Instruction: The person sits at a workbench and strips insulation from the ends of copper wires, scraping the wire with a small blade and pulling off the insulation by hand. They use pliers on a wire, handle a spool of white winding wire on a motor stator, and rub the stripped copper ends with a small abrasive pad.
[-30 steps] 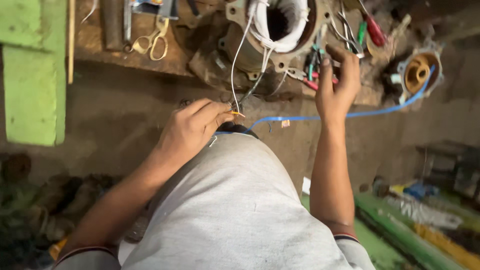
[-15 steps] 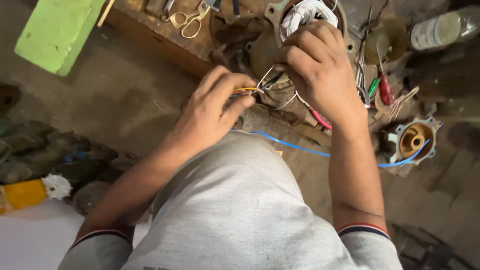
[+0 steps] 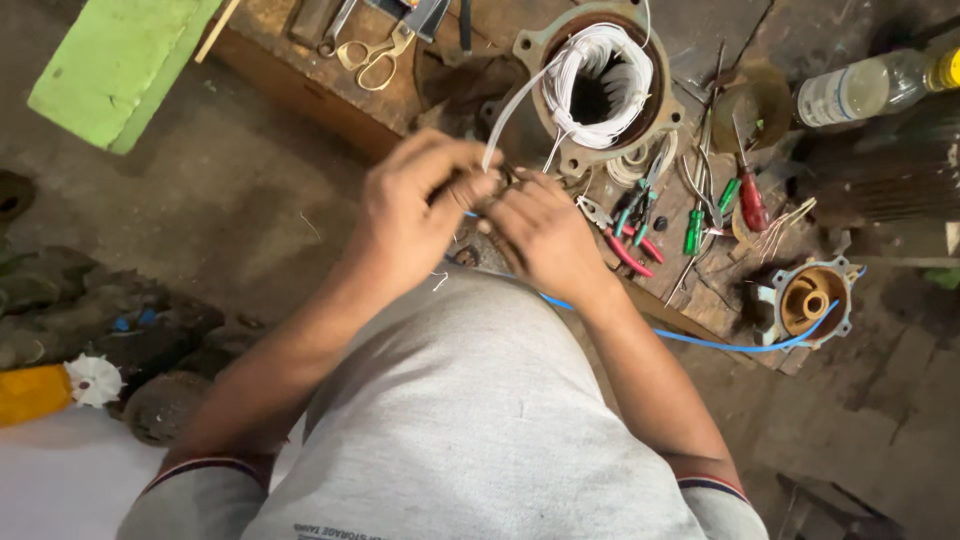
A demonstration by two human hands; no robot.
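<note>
The fingers [image 3: 470, 185] of the left hand [image 3: 420, 205] are curled shut, pinching the end of a white wire [image 3: 515, 105] where it meets the right hand [image 3: 545, 235], whose own fingers are closed around the same small bundle of leads; what exactly sits between the fingertips is too small to tell. Both hands touch each other just above the person's grey shirt [image 3: 470, 410]. From the pinch the white wire runs toward one o'clock, up into the motor stator [image 3: 600, 85], a rusty round housing whose bore is ringed with white winding loops. A blue cable [image 3: 700, 342] leaves the hands toward four o'clock and curves round to a small end cap [image 3: 810, 300] with a brass-coloured centre, lying at three o'clock from the hands. Just beside the right hand, at two o'clock, lie pliers with red and teal grips [image 3: 630, 230], and a little farther out a green-handled tool [image 3: 694, 232] and a red-handled screwdriver [image 3: 752, 205]. All of this rests on a low, worn wooden bench [image 3: 300, 85]. At eleven o'clock on it lie brass-coloured scissors [image 3: 370, 55]. A clear plastic bottle [image 3: 865, 85] lies far out at two o'clock, a green board [image 3: 120, 60] at ten o'clock, and a white fan wheel [image 3: 92, 380] on the floor at eight o'clock.
</note>
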